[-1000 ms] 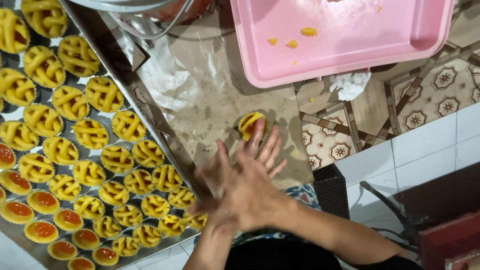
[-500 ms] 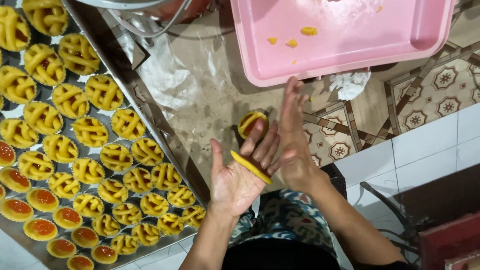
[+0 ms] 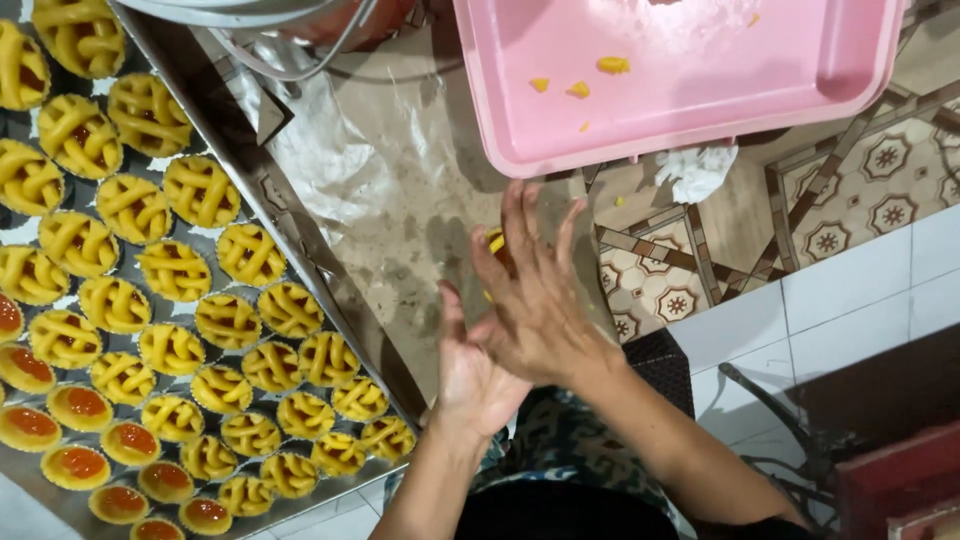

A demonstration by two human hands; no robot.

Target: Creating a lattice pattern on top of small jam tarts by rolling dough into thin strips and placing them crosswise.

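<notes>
Since half a second ago the right hand (image 3: pixel 535 300) has dropped from its raised position and now lies flat across the left hand (image 3: pixel 475 365), palm to palm, fingers extended. Neither hand is clenched; both are open and pressed together. The yellow dough strip that lay on the left palm earlier is now hidden between the palms, so whether it is still there cannot be told. A small piece of yellow dough (image 3: pixel 494 240) shows just past the right fingers, on the brown paper sheet (image 3: pixel 400 220). To the left, touching the paper's edge, the metal baking tray (image 3: pixel 300 240) holds rows of lattice-topped tarts (image 3: pixel 200 190), with open jam-filled tarts (image 3: pixel 80 465) at its lower left. Above the hands sits a pink plastic tray (image 3: pixel 690 100) carrying dough crumbs (image 3: pixel 612 65). A crumpled white tissue (image 3: pixel 700 170) lies just below it on the patterned floor.
</notes>
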